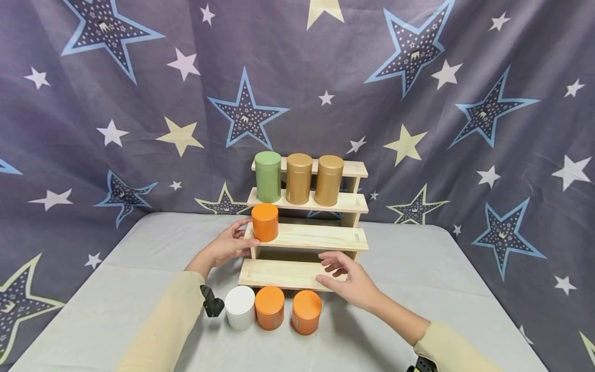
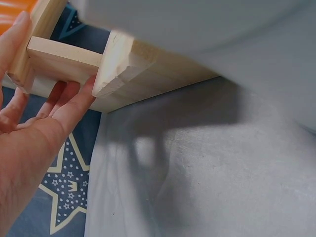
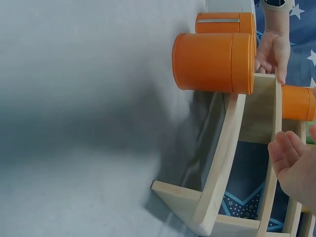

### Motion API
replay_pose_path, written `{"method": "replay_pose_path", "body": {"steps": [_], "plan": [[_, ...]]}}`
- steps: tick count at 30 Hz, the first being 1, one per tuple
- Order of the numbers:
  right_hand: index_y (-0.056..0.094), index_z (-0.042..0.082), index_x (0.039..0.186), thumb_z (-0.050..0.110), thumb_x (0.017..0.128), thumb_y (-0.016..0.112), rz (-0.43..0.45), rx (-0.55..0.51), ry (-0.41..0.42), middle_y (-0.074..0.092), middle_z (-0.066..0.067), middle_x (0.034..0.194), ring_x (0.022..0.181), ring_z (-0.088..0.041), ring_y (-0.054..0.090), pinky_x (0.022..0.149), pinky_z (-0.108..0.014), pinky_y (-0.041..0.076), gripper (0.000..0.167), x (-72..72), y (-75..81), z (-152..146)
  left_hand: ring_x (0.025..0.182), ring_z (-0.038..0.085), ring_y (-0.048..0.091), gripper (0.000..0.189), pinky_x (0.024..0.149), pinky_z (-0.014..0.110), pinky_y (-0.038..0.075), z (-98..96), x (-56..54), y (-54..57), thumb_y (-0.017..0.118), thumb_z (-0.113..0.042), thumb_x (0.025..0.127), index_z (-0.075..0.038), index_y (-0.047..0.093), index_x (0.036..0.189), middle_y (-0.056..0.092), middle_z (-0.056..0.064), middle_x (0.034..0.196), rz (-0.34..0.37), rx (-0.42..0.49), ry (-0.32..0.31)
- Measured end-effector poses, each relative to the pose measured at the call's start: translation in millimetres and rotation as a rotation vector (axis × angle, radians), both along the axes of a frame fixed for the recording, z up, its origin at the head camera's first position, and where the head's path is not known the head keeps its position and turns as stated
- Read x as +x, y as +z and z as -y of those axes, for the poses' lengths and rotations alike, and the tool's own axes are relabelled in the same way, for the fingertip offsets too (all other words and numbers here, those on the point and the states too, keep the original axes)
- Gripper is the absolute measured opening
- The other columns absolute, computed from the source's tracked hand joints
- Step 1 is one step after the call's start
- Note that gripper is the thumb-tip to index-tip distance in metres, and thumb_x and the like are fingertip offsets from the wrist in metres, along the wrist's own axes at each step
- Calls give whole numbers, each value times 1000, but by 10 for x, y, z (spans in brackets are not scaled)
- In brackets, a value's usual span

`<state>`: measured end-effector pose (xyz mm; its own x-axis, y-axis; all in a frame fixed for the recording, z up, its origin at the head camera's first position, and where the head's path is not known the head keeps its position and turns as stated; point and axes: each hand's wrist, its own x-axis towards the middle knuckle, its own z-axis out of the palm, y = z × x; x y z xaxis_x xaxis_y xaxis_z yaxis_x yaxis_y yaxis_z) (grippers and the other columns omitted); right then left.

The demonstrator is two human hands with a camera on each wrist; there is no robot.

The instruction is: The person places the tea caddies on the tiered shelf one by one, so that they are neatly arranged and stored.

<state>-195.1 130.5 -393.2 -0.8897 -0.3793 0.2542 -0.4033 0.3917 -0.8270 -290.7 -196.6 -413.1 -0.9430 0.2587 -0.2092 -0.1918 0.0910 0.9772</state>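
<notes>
A stepped wooden shelf [image 1: 307, 236] stands on the cloth-covered table. My left hand [image 1: 228, 245] grips its left end, thumb along the front edge of the second tier from the bottom and fingers round the side panel. Right beside the thumb, an orange tin [image 1: 265, 223] stands on that tier. My right hand [image 1: 350, 279] hovers over the right part of the lowest tier, holding nothing, its fingers loosely bent. In front of the shelf stand a white tin [image 1: 240, 308] and two more orange tins, the left one [image 1: 269, 308] and the right one [image 1: 307, 312].
On the tier above the orange tin stand a tall green tin [image 1: 268, 177] and two tall gold tins, one in the middle [image 1: 299, 179] and one at right [image 1: 329, 181]. A star-patterned curtain [image 1: 307, 77] hangs behind the grey tablecloth [image 1: 409, 268].
</notes>
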Motion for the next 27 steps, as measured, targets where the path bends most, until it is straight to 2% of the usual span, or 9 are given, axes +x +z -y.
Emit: {"method": "replay_pose_path", "body": {"steps": [7, 16, 22, 27], "plan": [[57, 7, 120, 22, 83, 71, 4, 11, 2, 64, -12, 104, 94, -26, 60, 81, -33, 53, 42, 39, -50, -90, 125, 38, 43, 86, 100, 51, 44, 2, -22, -21, 70, -11, 83, -19, 15, 149, 25, 24, 146, -1, 7, 1], [56, 9, 122, 26, 82, 72, 57, 33, 7, 62, -14, 107, 95, -26, 60, 80, -27, 53, 46, 179, -123, -203, 124, 38, 44, 87, 101, 52, 44, 0, -14, -10, 70, -9, 82, -20, 16, 149, 21, 24, 147, 10, 24, -9], [56, 8, 121, 28, 82, 71, 75, 52, 26, 63, -11, 105, 95, -24, 60, 80, -28, 53, 46, 251, -235, -240, 122, 35, 46, 89, 101, 51, 44, 7, -23, -8, 71, -8, 82, -20, 15, 150, 22, 24, 147, 21, 43, -10], [56, 8, 120, 27, 83, 71, 104, 37, 50, 62, -15, 105, 94, -26, 60, 79, -27, 52, 44, 305, -351, -249, 117, 32, 49, 88, 100, 50, 45, 12, -34, -21, 70, -6, 82, -20, 15, 149, 24, 24, 145, 25, 53, -6]]}}
